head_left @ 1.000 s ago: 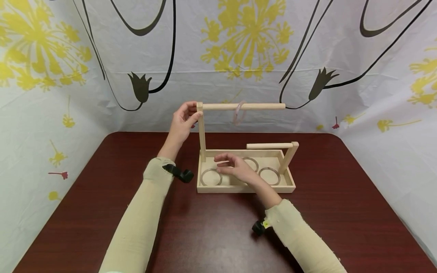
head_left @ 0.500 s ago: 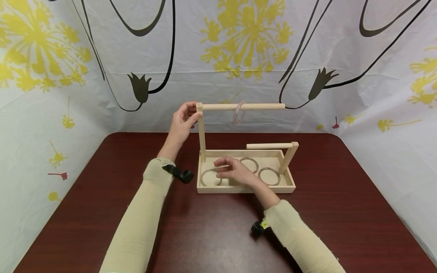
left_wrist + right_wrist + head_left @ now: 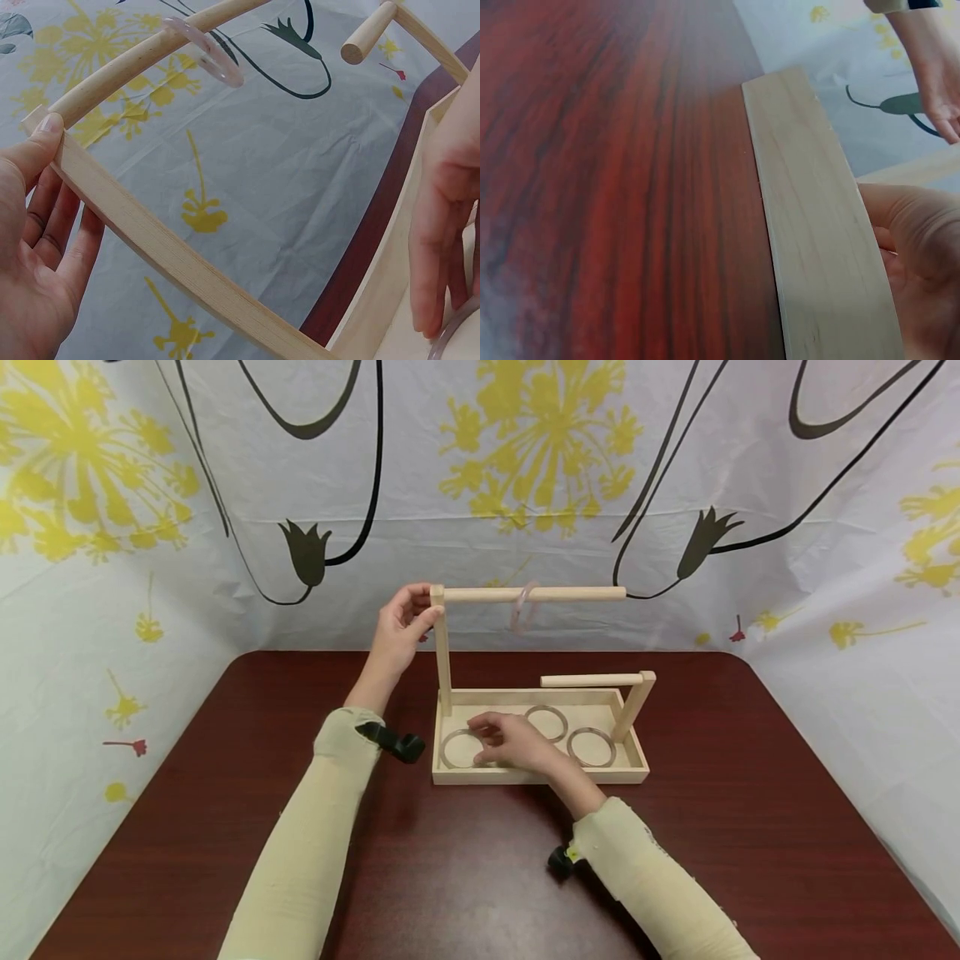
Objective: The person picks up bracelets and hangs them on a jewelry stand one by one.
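A wooden tray (image 3: 540, 777) carries a tall post (image 3: 443, 660) with a long dowel (image 3: 555, 594), on which a pale pink ring (image 3: 522, 608) hangs. My left hand (image 3: 423, 603) grips the post's top corner, thumb on its front (image 3: 46, 131). A short post (image 3: 633, 706) with its own dowel (image 3: 588, 680) stands at the tray's right. Three clear rings lie in the tray: left (image 3: 453, 749), middle (image 3: 547, 720), right (image 3: 592, 747). My right hand (image 3: 480, 742) reaches down into the tray and pinches the left ring's right edge (image 3: 457, 341); its fingers (image 3: 431, 285) point down.
The tray stands on a dark red wooden table (image 3: 225, 827), mid-back. A white curtain with yellow flowers (image 3: 547, 452) closes off the back and both sides. Black camera mounts sit at both wrists (image 3: 397, 743). In the right wrist view the tray's outer wall (image 3: 817, 225) hides most of the hand.
My right hand has dropped from hovering above the tray down onto the left ring, fingers curling onto it. The left hand has stayed on the tall post.
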### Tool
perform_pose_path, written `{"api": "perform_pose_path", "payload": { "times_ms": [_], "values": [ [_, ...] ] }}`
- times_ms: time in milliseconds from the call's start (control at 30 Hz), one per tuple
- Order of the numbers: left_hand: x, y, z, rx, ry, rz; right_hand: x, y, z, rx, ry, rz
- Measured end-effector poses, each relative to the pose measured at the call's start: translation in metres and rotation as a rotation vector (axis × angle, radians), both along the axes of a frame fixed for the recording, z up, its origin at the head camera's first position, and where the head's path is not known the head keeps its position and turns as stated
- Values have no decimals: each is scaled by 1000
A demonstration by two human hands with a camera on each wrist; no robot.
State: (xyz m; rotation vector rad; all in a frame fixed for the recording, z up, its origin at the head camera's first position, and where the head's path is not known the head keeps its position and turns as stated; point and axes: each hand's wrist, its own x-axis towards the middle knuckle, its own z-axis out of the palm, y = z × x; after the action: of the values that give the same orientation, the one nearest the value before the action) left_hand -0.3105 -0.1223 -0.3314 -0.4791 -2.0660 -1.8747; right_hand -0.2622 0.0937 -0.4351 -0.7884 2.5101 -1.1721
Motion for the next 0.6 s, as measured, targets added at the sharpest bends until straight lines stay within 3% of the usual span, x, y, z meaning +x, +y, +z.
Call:
{"api": "perform_pose_path", "payload": {
  "times_ms": [233, 600],
  "values": [
    [0, 0, 0, -3, -1, 3, -1, -11, 4, 230, 236, 31],
    [1, 0, 0, -6, 3, -2, 1, -21, 3, 338, 343, 37]
  ]
}}
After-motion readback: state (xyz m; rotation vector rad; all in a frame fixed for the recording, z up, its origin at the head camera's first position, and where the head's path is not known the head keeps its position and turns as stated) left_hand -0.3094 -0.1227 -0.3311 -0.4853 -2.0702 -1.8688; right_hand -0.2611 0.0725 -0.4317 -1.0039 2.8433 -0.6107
